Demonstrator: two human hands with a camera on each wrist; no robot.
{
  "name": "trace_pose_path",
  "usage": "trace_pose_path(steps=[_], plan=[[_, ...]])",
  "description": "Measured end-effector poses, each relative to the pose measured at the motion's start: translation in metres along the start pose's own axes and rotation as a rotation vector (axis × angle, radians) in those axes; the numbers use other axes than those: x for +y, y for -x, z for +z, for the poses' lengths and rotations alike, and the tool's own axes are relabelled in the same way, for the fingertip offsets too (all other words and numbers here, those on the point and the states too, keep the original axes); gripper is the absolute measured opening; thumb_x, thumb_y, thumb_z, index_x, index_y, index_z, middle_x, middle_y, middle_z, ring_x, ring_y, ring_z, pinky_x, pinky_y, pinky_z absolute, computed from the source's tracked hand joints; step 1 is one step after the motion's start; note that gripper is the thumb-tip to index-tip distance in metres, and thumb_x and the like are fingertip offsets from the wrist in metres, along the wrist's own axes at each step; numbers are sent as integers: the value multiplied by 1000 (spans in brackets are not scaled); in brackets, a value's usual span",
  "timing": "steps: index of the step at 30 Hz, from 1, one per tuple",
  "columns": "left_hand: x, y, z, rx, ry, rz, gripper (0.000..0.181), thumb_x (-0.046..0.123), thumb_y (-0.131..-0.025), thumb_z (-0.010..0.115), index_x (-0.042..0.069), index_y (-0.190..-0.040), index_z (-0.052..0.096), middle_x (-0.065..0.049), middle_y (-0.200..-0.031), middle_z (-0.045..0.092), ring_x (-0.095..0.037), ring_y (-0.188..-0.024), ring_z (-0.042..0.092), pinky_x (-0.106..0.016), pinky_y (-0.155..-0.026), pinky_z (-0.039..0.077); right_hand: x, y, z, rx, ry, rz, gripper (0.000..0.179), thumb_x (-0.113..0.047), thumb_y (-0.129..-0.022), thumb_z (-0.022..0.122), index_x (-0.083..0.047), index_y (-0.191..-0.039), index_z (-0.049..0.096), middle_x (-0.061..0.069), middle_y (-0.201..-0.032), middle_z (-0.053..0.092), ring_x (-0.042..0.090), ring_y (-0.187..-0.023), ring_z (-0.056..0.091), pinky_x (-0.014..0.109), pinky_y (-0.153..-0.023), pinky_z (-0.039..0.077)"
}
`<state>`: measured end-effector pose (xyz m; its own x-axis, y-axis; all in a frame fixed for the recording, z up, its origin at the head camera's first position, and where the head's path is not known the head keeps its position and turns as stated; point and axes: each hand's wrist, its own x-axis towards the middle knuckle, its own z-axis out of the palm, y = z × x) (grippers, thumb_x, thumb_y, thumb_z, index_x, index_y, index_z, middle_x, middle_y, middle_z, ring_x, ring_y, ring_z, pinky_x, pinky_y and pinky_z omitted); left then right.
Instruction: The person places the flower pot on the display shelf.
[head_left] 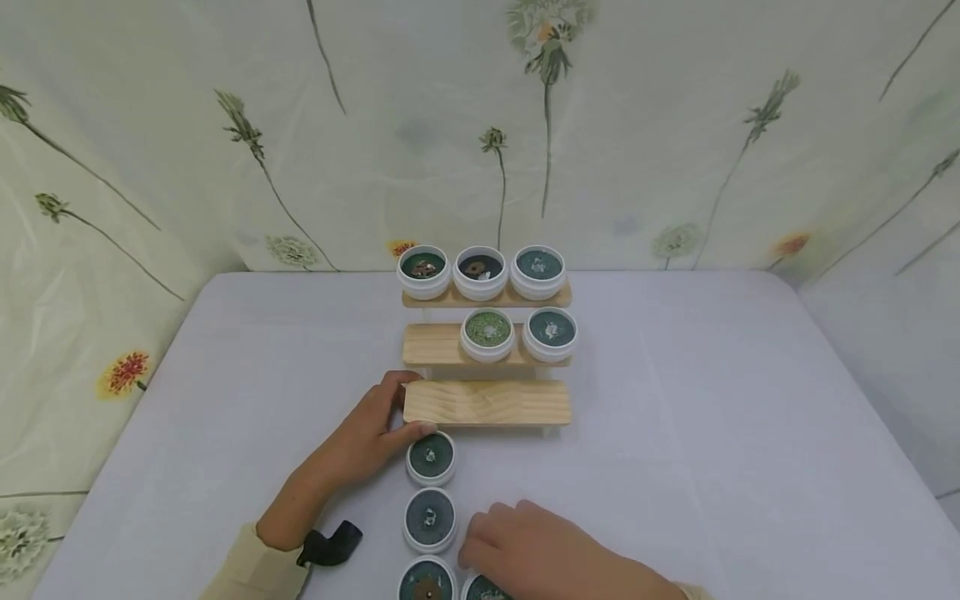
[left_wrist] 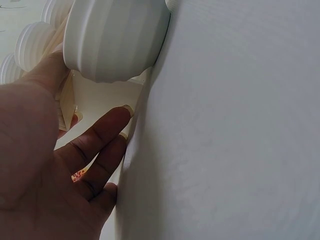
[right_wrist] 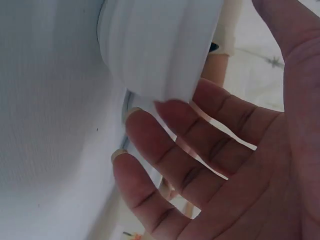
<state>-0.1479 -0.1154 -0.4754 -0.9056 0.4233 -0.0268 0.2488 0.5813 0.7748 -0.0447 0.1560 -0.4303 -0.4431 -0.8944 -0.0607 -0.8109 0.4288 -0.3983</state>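
Note:
My left hand (head_left: 367,433) holds the left end of the lowest plank of a three-tier wooden stand (head_left: 487,403), thumb at its front edge and forefinger behind. Close in front of the thumb stands a small white pot (head_left: 431,457) with a dark green top, its ribbed side large in the left wrist view. My right hand (head_left: 536,546) is over a white pot (head_left: 483,588) at the lower edge of the head view and partly hides it. In the right wrist view, the loosely bent fingers reach the side of a white pot (right_wrist: 155,50), while the thumb stays apart from it.
Two more white pots, a middle one (head_left: 430,518) and a front one (head_left: 427,582), continue the column toward me. The stand's upper tiers carry several similar pots (head_left: 538,272). A flowered cloth (head_left: 420,167) hangs behind the white-covered table (head_left: 712,400).

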Motion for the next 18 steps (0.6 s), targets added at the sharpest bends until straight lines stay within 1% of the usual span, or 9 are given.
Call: trace_pose_path(steps=[3,7,11,15,18], plan=[[1,0,0,2,0,3,67,43,-96,76,25,-148,39,1,-115,59,-19,-107,53,-46,-98,42,-2,0,5,-20,23,-26,31,-45,-97,72,-26,-120,67,-17,-105,60,-5,-83,45,10,-67,33],[3,0,-1,3,1,5,67,42,-96,77,24,-148,39,1,-115,59,-19,-108,53,-47,-99,43,-4,0,11,-42,53,-41,30,-46,-100,68,-26,-123,67,-18,-104,59,-6,-81,45,9,-65,32],[4,1,-1,4,3,-2,67,42,-96,77,24,-148,39,0,-115,58,-20,-108,53,-47,-99,43,-5,1,11,-70,49,-31,33,-49,-103,64,-26,-126,66,-18,-106,60,-5,-83,46,9,-67,34],[3,1,-1,7,3,7,66,42,-96,76,24,-148,39,0,-115,59,-20,-107,53,-47,-97,43,-5,2,11,-89,33,-22,34,-49,-104,63,-26,-128,66,-17,-107,60,-5,-85,46,8,-68,35],[2,1,0,8,8,16,66,42,-96,77,24,-147,39,0,-115,59,-19,-108,53,-47,-98,42,-5,2,12,-81,38,-22,32,-48,-103,64,-26,-126,66,-17,-105,59,-5,-84,46,8,-68,34]])
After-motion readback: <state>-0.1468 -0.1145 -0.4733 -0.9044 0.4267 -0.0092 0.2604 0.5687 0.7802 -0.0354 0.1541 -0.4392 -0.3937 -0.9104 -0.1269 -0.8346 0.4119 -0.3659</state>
